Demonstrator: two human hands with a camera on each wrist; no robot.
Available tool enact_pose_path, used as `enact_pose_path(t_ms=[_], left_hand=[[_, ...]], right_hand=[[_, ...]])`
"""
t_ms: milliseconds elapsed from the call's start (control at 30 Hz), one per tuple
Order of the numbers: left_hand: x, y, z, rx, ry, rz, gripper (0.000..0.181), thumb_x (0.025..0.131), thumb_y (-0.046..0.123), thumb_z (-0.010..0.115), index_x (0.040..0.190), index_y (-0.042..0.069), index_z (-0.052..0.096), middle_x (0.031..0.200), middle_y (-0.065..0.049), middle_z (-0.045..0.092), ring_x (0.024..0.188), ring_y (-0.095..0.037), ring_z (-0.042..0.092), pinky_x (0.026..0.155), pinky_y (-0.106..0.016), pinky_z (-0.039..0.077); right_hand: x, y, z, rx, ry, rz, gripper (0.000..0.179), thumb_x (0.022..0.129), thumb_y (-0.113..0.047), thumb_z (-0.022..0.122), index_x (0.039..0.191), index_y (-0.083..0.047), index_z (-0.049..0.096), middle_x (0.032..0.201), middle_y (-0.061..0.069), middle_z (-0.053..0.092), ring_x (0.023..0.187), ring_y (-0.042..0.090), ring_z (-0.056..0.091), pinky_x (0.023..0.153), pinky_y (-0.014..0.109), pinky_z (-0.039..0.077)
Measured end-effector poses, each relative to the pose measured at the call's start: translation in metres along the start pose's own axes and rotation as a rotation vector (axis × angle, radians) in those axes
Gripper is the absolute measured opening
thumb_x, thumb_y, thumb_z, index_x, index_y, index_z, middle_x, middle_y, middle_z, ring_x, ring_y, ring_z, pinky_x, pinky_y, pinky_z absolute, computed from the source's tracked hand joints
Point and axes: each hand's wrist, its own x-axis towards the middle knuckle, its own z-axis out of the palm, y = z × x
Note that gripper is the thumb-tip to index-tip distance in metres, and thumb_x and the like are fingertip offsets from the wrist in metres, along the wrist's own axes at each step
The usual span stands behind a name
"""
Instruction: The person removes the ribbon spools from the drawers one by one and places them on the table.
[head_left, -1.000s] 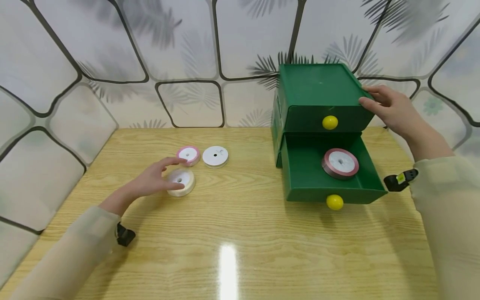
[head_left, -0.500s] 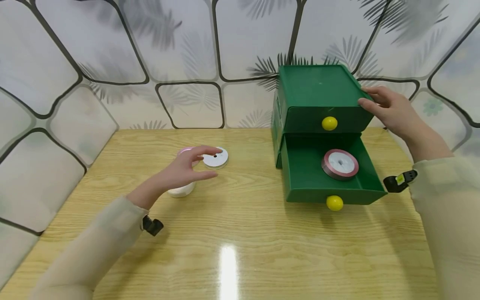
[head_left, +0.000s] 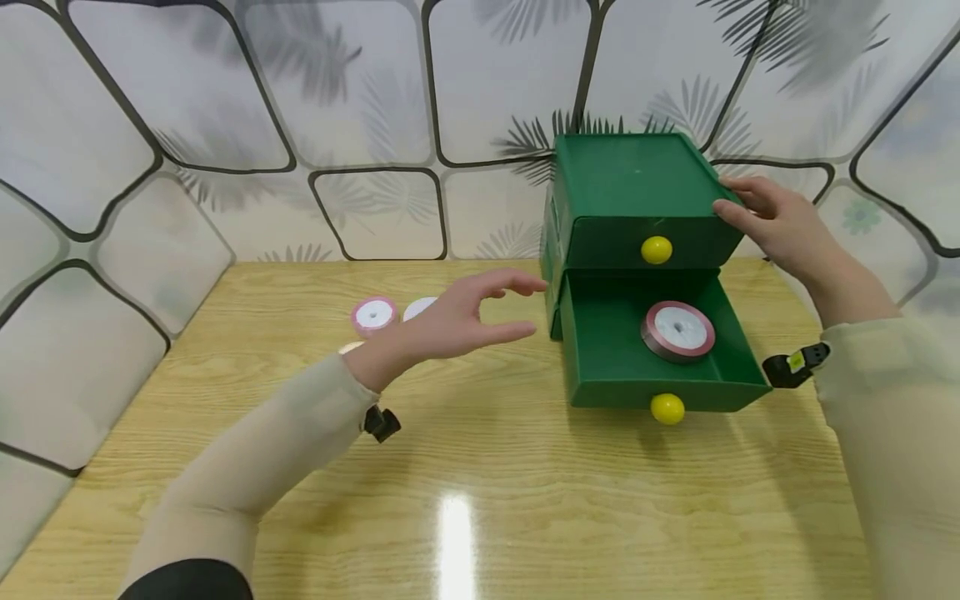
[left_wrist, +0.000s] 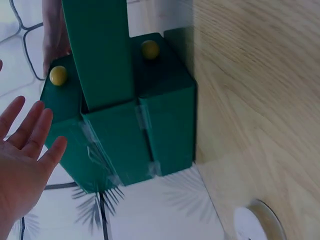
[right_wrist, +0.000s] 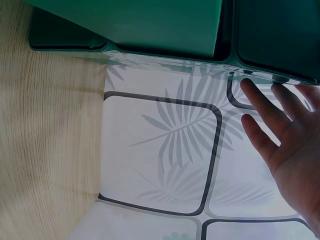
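Observation:
My left hand [head_left: 457, 321] hovers over the table just left of the green drawer cabinet [head_left: 637, 179], fingers and thumb apart with nothing between them. Along the cabinet's upper right edge rests my right hand [head_left: 783, 225], fingers extended in the right wrist view. The middle drawer [head_left: 603, 354] is pulled out, and a ribbon spool with a pink rim [head_left: 663, 329] lies inside it. Behind my left hand are a pink-rimmed ribbon spool [head_left: 373, 315], a partly covered white spool [head_left: 417, 308] and a mostly hidden cream spool [head_left: 349, 347].
The top drawer, with its yellow knob [head_left: 656, 250], is closed. Another yellow knob [head_left: 667, 409] juts from the open drawer's front. A closed bottom drawer [left_wrist: 167, 65] shows in the left wrist view. The wooden table [head_left: 487, 450] meets a patterned wall covering [head_left: 367, 217] behind.
My left hand has moved right, from the spools on the table to beside the cabinet, carrying nothing. My right hand stays at the cabinet's edge.

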Motion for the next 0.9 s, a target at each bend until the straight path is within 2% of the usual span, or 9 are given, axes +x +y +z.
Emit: enact_pose_path(t_ms=[133,400,600,767,900], left_hand=[[0.023,0.004,0.009,-0.01,-0.027,0.029,0.049,0.094,0.022,0.067,0.137,0.007,0.052,0.135,-0.005,0.055,0.121,-0.012,0.048,0.103,-0.033,0.036],[0.065,0.009,0.023,-0.051,-0.089,0.064,0.053,0.094,0.027,0.066,0.14,0.008,0.049,0.138,-0.004,0.051,0.122,-0.011,0.046,0.103,-0.031,0.035],[0.09,0.014,0.038,-0.099,-0.193,0.016,0.054,0.092,0.028,0.069,0.14,0.012,0.049,0.14,0.0,0.049,0.123,-0.009,0.046,0.102,-0.025,0.036],[0.108,0.016,0.052,-0.081,-0.256,0.036,0.057,0.09,0.027,0.071,0.14,0.011,0.049,0.14,-0.002,0.05,0.12,-0.005,0.046,0.099,-0.018,0.035],[0.122,0.017,0.061,-0.062,-0.333,0.0,0.062,0.089,0.029,0.072,0.143,0.011,0.046,0.143,-0.001,0.046,0.124,-0.003,0.043,0.099,-0.013,0.032]], right_hand=[[0.0,0.001,0.0,0.002,-0.001,-0.003,0.066,0.101,-0.042,0.047,0.153,-0.007,0.027,0.153,0.026,0.026,0.137,0.048,0.024,0.104,0.068,0.02],[-0.001,0.002,0.001,-0.006,-0.003,-0.01,0.066,0.101,-0.042,0.047,0.153,-0.007,0.027,0.153,0.026,0.026,0.138,0.048,0.024,0.104,0.067,0.021],[-0.001,0.001,0.001,-0.017,-0.001,-0.012,0.066,0.101,-0.042,0.047,0.153,-0.007,0.027,0.153,0.026,0.027,0.137,0.048,0.025,0.104,0.067,0.022],[0.0,-0.001,0.001,-0.029,0.009,-0.017,0.066,0.101,-0.042,0.047,0.152,-0.005,0.028,0.151,0.027,0.028,0.136,0.049,0.026,0.103,0.068,0.022],[0.0,0.0,0.0,-0.03,0.01,-0.019,0.066,0.101,-0.042,0.047,0.152,-0.006,0.028,0.152,0.027,0.028,0.137,0.049,0.025,0.103,0.068,0.022]])
